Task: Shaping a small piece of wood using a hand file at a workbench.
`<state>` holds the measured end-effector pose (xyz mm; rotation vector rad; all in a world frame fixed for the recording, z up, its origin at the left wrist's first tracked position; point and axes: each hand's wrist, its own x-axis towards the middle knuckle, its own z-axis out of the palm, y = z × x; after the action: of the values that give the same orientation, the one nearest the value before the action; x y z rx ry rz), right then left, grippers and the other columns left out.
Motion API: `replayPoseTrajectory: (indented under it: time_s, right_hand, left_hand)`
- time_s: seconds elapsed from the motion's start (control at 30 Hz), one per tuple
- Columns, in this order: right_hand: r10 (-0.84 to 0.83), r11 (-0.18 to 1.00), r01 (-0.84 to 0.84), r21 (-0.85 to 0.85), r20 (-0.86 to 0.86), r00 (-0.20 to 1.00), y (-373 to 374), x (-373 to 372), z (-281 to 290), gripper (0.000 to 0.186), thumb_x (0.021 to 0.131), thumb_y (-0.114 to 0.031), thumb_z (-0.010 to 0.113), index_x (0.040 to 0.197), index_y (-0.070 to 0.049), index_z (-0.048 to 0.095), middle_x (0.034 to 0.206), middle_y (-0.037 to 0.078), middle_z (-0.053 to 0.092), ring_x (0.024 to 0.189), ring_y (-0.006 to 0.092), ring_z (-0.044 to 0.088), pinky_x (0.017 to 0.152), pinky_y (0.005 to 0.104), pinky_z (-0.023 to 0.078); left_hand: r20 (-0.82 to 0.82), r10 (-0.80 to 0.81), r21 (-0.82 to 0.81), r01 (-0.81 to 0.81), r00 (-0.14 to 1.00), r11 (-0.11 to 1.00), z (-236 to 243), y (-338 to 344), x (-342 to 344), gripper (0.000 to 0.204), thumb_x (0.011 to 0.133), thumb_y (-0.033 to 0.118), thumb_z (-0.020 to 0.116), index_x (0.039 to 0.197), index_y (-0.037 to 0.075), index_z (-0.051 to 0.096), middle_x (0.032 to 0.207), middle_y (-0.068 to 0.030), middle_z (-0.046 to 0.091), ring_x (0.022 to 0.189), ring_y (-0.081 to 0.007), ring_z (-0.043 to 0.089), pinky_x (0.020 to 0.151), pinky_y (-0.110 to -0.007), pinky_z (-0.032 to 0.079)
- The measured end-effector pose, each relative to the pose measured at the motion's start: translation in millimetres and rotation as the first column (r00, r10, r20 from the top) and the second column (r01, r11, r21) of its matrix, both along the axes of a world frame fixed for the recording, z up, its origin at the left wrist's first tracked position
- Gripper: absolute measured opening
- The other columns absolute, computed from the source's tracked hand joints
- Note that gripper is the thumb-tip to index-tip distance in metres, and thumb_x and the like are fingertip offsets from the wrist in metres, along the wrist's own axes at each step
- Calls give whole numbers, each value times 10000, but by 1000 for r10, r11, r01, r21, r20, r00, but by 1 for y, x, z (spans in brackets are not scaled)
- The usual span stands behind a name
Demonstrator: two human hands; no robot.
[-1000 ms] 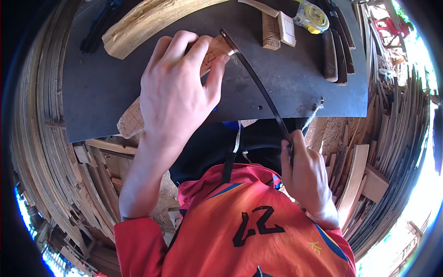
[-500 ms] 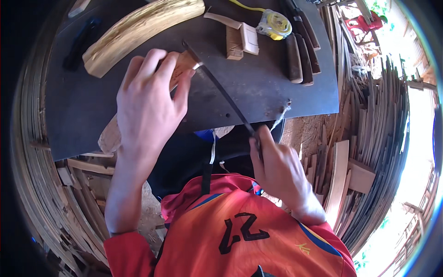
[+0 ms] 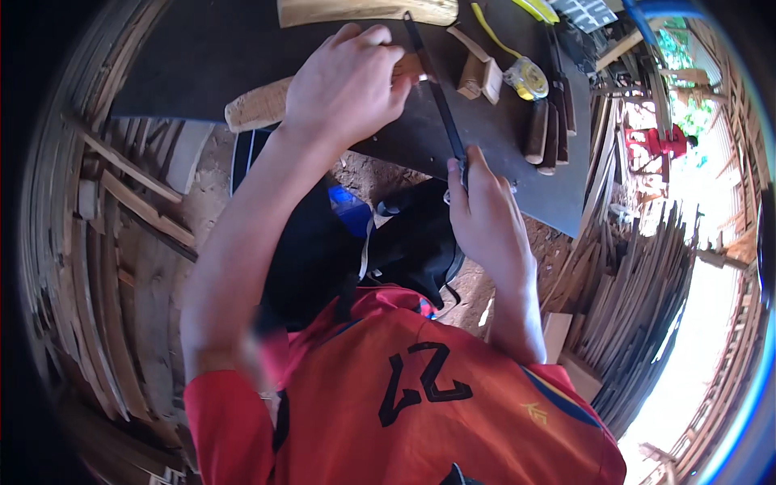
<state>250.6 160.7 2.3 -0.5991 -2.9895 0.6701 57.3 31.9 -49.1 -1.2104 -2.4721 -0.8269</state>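
My left hand (image 3: 343, 85) is wrapped around a piece of light brown wood (image 3: 260, 105), whose rounded end sticks out behind the hand over the dark tabletop (image 3: 194, 77). Its other end shows just past my fingertips. Closed on the near end of a long, narrow, dark file (image 3: 439, 93) is my right hand (image 3: 491, 212). The file slants away to the upper left and crosses the wood's end by my left fingers, its tip well beyond it. My right hand hides the file's handle end.
A thick wood block (image 3: 368, 11) lies at the far edge. Right of the file are small wood pieces (image 3: 478, 69), a yellow tape measure (image 3: 527, 78) and several wooden-handled tools (image 3: 550, 129). Stacked wood strips (image 3: 638, 299) stand to the right, more boards (image 3: 121, 218) to the left.
The file has slid forward across the wood's end, so more of it reaches past. Both hands sit farther up and my right hand is nearer my left. The view has shifted and turned.
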Motion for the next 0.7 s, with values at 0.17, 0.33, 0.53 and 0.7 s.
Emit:
replayPoseTrajectory:
  time_s: [0.17, 0.33, 0.53, 0.7]
  right_hand:
    - [-19, 1000, 19, 4, 8, 1000, -4, -4, 7, 234, 1071, -167, 611, 1122, 54, 556, 746, 338, 670, 790, 548, 685, 722, 622, 534]
    - [-25, 999, 25, 43, -6, 1000, -13, 1, -2, 297, 1020, -161, 657, 1181, 70, 562, 751, 307, 681, 786, 515, 708, 716, 598, 562]
    - [-100, 995, 100, 5, 76, 992, -21, 15, 3, 356, 1008, -165, 670, 1248, 63, 540, 730, 270, 666, 760, 489, 706, 705, 589, 556]
    - [-156, 987, 157, -32, 39, 987, -33, 39, 5, 228, 1075, -172, 621, 1162, 20, 534, 662, 255, 612, 679, 485, 657, 630, 580, 480]
  left_hand:
    - [17, -46, 26, 45, 999, 999, 1, 2, -8, 324, 945, 251, 764, 1167, 18, 797, 1131, -108, 734, 1082, -353, 700, 977, -449, 576]
    - [8, -60, 8, 60, 998, 998, 4, 4, -8, 324, 924, 282, 780, 1116, 22, 804, 1089, -134, 732, 1051, -337, 699, 959, -435, 580]
    - [65, -94, 5, 94, 993, 996, 8, 4, 0, 302, 943, 278, 787, 1122, 35, 797, 1080, -106, 711, 1018, -310, 683, 940, -421, 572]
    - [71, -79, -15, 80, 994, 997, 9, 2, -2, 292, 956, 300, 790, 1127, 64, 795, 1078, -82, 704, 1004, -297, 681, 917, -418, 577]
